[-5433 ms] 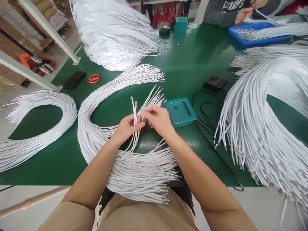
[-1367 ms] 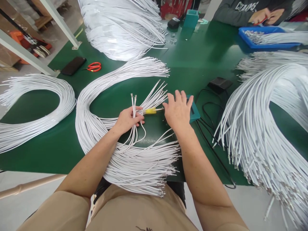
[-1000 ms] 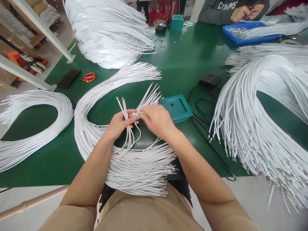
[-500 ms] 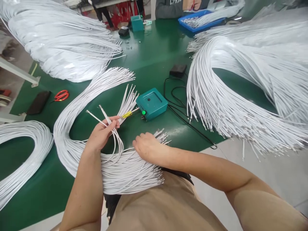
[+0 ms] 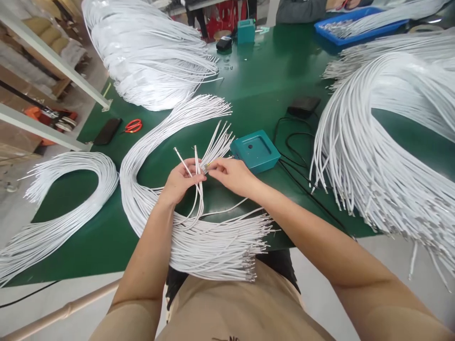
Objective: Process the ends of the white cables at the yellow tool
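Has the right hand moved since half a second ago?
Yes. Judged against the teal box, the right hand has moved forward and left, from the near cable bundle to beside the left hand.

Only bit of text that's kinda legible is some dark lettering (image 5: 233,338) on the front of the person's tan shirt (image 5: 241,305), way down at the bottom edge of the view. Looks like an N with an O just right of it, as seen from the head cam, but the edge chops the letters, so don't quote that O. There's a thin dark line (image 5: 219,338) just left of them, same shirt.
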The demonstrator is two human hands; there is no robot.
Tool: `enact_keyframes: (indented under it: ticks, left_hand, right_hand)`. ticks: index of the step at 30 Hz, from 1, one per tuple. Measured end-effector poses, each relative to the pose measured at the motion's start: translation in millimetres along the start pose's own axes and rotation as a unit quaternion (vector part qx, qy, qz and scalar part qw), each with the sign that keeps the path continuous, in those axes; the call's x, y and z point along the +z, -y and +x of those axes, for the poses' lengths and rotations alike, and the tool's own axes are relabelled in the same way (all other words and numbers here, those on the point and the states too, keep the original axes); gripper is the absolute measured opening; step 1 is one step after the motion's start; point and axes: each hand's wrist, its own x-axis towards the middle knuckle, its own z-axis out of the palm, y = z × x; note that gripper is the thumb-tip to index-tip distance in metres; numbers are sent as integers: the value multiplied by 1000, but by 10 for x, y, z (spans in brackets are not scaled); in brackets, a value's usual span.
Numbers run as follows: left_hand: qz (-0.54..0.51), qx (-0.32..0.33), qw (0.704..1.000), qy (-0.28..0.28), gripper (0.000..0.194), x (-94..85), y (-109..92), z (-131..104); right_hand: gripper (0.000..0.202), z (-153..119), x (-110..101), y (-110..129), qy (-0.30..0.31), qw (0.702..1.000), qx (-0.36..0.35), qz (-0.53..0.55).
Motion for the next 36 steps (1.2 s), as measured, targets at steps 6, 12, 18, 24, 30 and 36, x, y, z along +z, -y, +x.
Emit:
enact_keyframes:
  ticks: [6, 12, 18, 24, 30, 36]
  left_hand:
    - [24, -25, 999, 4, 76, -35, -10, 0]
    - [17, -38, 999, -25, 38, -5, -41, 2]
    - [40, -29, 999, -8, 40, 59, -12, 2]
    - [44, -5, 999, -21, 38, 76, -13, -18]
    - [68, 28, 997, -39, 39, 81, 17, -13]
    - [70, 28, 996, -38, 36, 101, -3, -17]
  right_hand:
    - [16, 366, 233, -3, -48, 993, 28, 104]
    - [15, 377, 291, -175, -45, 959, 52, 274]
    - [17, 362, 303, -150, -33, 927, 59, 369]
    - [31, 365, 325, -153, -85, 892, 59, 439]
    - [27, 331, 355, -160, -59, 942, 65, 324]
    - [19, 332, 339, -171, -31, 912, 51, 406]
